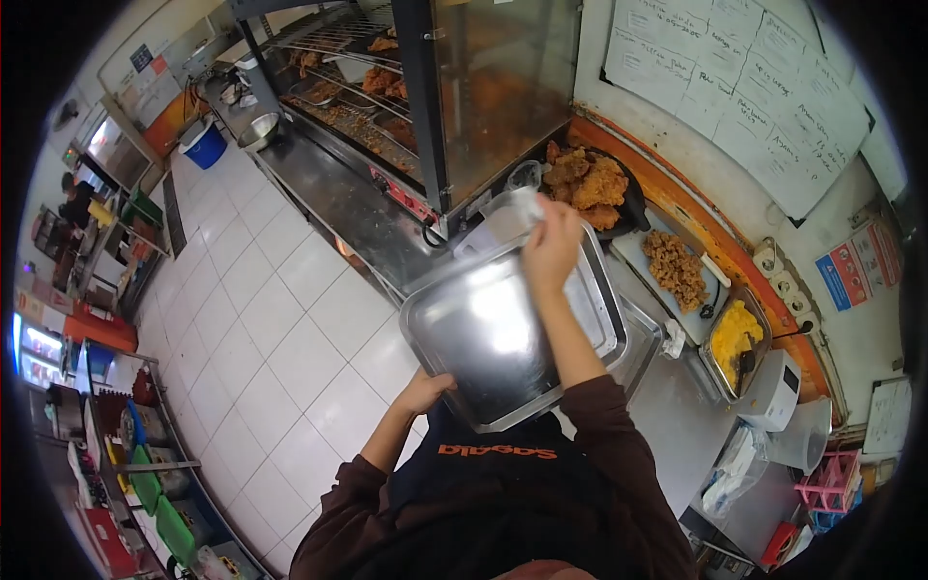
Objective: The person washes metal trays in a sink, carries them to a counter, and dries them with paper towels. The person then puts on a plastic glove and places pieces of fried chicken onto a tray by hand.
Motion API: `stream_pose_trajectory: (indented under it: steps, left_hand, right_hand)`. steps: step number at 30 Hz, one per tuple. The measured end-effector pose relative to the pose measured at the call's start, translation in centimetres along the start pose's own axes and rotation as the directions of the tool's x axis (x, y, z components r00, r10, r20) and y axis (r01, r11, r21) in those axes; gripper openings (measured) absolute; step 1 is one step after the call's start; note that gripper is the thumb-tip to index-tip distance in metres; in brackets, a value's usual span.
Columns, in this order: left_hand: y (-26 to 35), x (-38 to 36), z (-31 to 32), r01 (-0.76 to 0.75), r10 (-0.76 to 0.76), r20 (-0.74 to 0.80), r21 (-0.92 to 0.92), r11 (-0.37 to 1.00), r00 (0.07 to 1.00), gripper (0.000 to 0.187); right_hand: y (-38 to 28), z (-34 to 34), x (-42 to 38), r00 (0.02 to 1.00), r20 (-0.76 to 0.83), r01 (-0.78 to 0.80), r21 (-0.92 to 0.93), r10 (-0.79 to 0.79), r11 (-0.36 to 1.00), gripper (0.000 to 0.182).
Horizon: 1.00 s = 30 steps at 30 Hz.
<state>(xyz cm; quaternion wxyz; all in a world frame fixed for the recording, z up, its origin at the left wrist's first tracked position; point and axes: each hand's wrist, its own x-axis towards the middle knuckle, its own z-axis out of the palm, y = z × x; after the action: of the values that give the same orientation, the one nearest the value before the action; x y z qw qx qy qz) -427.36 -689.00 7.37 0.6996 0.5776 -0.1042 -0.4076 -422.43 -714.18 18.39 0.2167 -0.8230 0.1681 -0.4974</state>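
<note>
My left hand (422,391) grips the near left edge of a shiny metal tray (474,362), held tilted in front of my apron. My right hand (553,244) reaches over the tray's far side, fingers closed at a blurred whitish piece (520,213) whose kind I cannot make out. Beneath and behind the held tray, another metal tray (609,324) shows its rim on the counter. Beyond my right hand, large fried chicken pieces (590,186) fill a dark pan. Small fried pieces (677,269) lie on a light tray beside a white-handled utensil (715,270).
A glass-sided warming cabinet (503,106) with fried chicken on racks stands ahead. To the right are a metal pan of yellow food (737,333), a white device (773,391) and crumpled white paper (674,338). A blue bucket (204,147) stands on the tiled floor (280,300); shelving (145,469) is at left.
</note>
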Motion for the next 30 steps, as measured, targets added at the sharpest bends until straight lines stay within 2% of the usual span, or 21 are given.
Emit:
stream_pose_trajectory:
  steps: [1,3,4,7,8,10,11,12,14,16,18,20,24,28,29,30]
  left_hand:
    - [0.0,0.2,0.3,0.023,-0.024,-0.02,-0.06,0.998,1.0,0.035]
    - [-0.3,0.5,0.8,0.022,-0.024,-0.023,-0.084,0.996,0.999,0.035]
    - [-0.3,0.8,1.1,0.014,-0.017,-0.032,-0.106,0.994,0.999,0.035]
    - [-0.1,1.3,1.3,-0.015,0.017,0.032,-0.075,0.997,0.999,0.036]
    - [-0.1,1.3,1.4,-0.018,0.021,0.044,-0.077,0.997,0.999,0.036]
    - [-0.2,1.2,1.4,-0.019,0.022,0.033,-0.092,0.996,0.999,0.037]
    - [-0.3,1.0,1.5,-0.028,0.032,0.037,-0.09,0.996,0.999,0.037]
    - [-0.3,1.1,1.5,-0.019,0.02,0.013,-0.081,0.997,1.0,0.037]
    - [0.4,1.5,1.8,-0.032,0.032,-0.005,-0.074,0.997,0.999,0.038]
    - [1.0,1.1,2.2,-0.002,0.002,-0.003,-0.132,0.991,1.0,0.039]
    - [1.1,0.7,1.8,-0.002,0.003,0.013,-0.112,0.994,1.0,0.043]
    - [0.9,0.4,1.9,-0.018,0.015,-0.022,-0.147,0.989,1.0,0.04]
    - [0.4,0.4,2.2,0.007,-0.014,-0.064,-0.109,0.994,0.998,0.041]
    - [0.1,0.2,1.2,0.047,-0.06,-0.088,-0.134,0.99,0.994,0.042]
    - [-0.1,0.1,1.0,0.03,-0.052,-0.105,-0.196,0.98,0.993,0.046]
    - [-0.5,0.0,0.8,0.017,-0.05,-0.122,-0.256,0.967,0.991,0.051]
  right_hand:
    - [-1.2,0.6,-1.2,0.998,0.034,0.056,0.067,-0.058,0.996,0.031]
    - [-3.8,1.8,-4.7,0.986,0.128,0.071,0.269,-0.108,0.96,0.025]
    - [-5.6,0.9,-5.8,0.944,0.232,0.152,0.322,-0.234,0.934,0.022]
    - [-7.5,1.8,-10.8,0.828,0.278,0.272,0.559,-0.487,0.783,0.022]
    - [-7.0,1.5,-11.0,0.828,0.277,0.28,0.549,-0.487,0.788,0.022]
    - [-6.2,0.0,-10.2,0.705,0.362,0.3,0.627,-0.61,0.719,0.023]
    - [-5.3,-0.9,-9.8,0.707,0.296,0.434,0.535,-0.642,0.725,0.024]
    - [-4.5,-1.6,-8.7,0.702,0.284,0.452,0.531,-0.653,0.717,0.024]
    - [-2.7,-3.1,-6.4,0.809,0.296,0.415,0.321,-0.507,0.851,0.022]
    - [0.0,-4.0,-3.8,0.822,0.139,0.529,0.171,-0.552,0.831,0.019]
    - [2.7,-5.1,-2.5,0.882,0.181,0.442,0.002,-0.435,0.897,0.018]
    - [6.0,-6.2,-0.6,0.921,0.212,0.381,-0.311,-0.327,0.871,0.02]
    - [7.3,-7.7,-1.2,0.932,0.317,0.31,-0.434,-0.178,0.846,0.023]
    - [8.2,-10.7,-5.8,0.888,0.454,0.248,-0.33,-0.077,0.911,0.023]
    - [8.9,-11.4,-7.2,0.884,0.46,0.253,-0.327,-0.081,0.911,0.023]
    - [9.3,-12.0,-8.4,0.875,0.484,0.186,-0.305,-0.016,0.934,0.024]
